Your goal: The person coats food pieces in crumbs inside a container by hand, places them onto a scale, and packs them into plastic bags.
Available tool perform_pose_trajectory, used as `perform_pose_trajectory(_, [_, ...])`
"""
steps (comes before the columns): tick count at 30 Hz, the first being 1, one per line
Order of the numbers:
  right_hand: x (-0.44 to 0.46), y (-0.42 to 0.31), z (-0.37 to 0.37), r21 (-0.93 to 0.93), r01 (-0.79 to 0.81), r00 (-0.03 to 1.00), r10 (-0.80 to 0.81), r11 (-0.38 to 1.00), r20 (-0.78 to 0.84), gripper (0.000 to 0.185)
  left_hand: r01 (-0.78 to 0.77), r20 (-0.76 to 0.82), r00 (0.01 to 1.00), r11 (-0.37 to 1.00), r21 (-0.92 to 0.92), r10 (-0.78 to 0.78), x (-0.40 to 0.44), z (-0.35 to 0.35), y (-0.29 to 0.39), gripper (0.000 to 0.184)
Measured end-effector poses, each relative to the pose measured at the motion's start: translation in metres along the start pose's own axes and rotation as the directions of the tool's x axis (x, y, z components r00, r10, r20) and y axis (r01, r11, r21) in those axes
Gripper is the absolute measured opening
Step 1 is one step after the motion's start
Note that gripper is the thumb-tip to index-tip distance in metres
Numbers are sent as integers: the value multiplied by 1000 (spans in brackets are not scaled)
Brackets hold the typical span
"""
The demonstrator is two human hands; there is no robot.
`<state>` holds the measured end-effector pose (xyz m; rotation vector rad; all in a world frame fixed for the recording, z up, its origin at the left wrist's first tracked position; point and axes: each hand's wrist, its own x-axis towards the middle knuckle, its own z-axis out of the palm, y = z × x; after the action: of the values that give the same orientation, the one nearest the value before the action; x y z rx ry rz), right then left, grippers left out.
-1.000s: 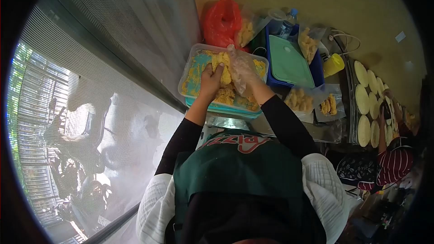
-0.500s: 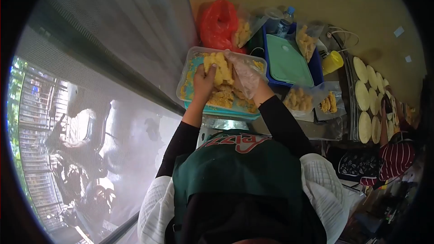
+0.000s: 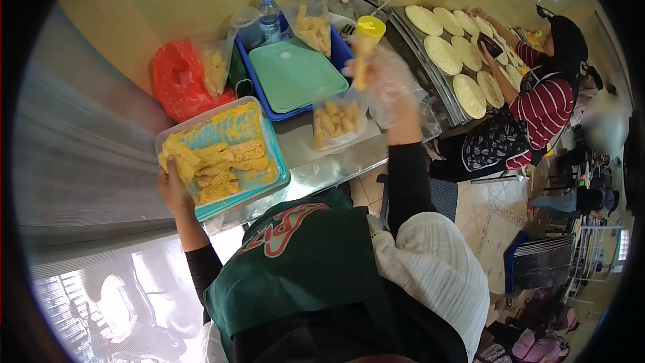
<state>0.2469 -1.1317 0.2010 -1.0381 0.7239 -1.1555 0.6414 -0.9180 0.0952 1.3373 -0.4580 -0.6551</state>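
My left hand (image 3: 175, 187) is closed on yellow crumbed pieces (image 3: 179, 161) at the left side of a clear plastic tub (image 3: 279, 173). More crumbed pieces (image 3: 228, 165) lie in the tub over its teal, crumb-dusted bottom. My right hand (image 3: 386, 84), in a clear plastic glove and blurred by motion, is raised over the counter with a thin yellow piece (image 3: 361, 70) in its fingers. Below it sits a clear bag of yellow pieces (image 3: 336, 121). A yellow cup (image 3: 371, 29) stands just behind the raised hand.
A blue crate (image 3: 274, 115) with a green lid (image 3: 295, 77) stands behind the tub, beside a water bottle (image 3: 270, 19) and a red bag (image 3: 181, 81). At right, a co-worker (image 3: 547, 111) reaches over round flat doughs (image 3: 442, 55). The steel counter (image 3: 310, 176) has a front edge.
The view has swung to the right. My right hand has left the tub and moved right with a thin piece. My left hand has shifted to the tub's left side.
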Motion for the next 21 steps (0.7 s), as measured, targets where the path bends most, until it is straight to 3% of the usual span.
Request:
perform_pose_trajectory(2, [12,-18,-53,-409,-132,953,2,903,-304,31,19,-70,997,999,30,-16,-2,1,3,33])
perform_pose_trajectory(4, [24,-15,-100,-752,-282,919,-57,596,-390,26,-8,-48,999,1000,-11,7,-3,2,4,31])
perform_pose_trajectory(6, [48,27,-169,-974,-144,972,-163,173,-172,25,-12,-59,998,1000,-29,11,-9,10,6,30])
perform_pose_trajectory(7, [57,53,-196,-997,-54,984,-175,-60,-42,26,-4,-80,997,1000,-24,2,-12,15,10,30])
perform_pose_trajectory(9, [63,104,-222,-945,-75,985,-172,-319,-20,24,-1,-115,993,1000,-21,-1,-18,25,12,30])
perform_pose_trajectory(11, [56,119,-215,-905,-95,984,-176,-415,-23,22,-11,-134,991,1000,-15,9,-24,38,16,30])
perform_pose_trajectory(14, [46,115,-191,-915,-109,985,-166,-388,-47,21,21,-192,981,1000,22,-16,-29,51,12,31])
perform_pose_trajectory(17, [48,123,-203,-907,-105,993,-93,-408,-73,23,3,-119,993,1000,-29,-7,-38,66,6,32])
perform_pose_trajectory(19, [48,112,-196,-920,-105,994,-31,-377,-100,26,41,-121,992,998,55,-34,-44,83,5,34])
perform_pose_trajectory(21, [46,100,-179,-981,-114,947,-317,-159,-59,28,51,-81,996,985,163,-38,-59,116,12,36])
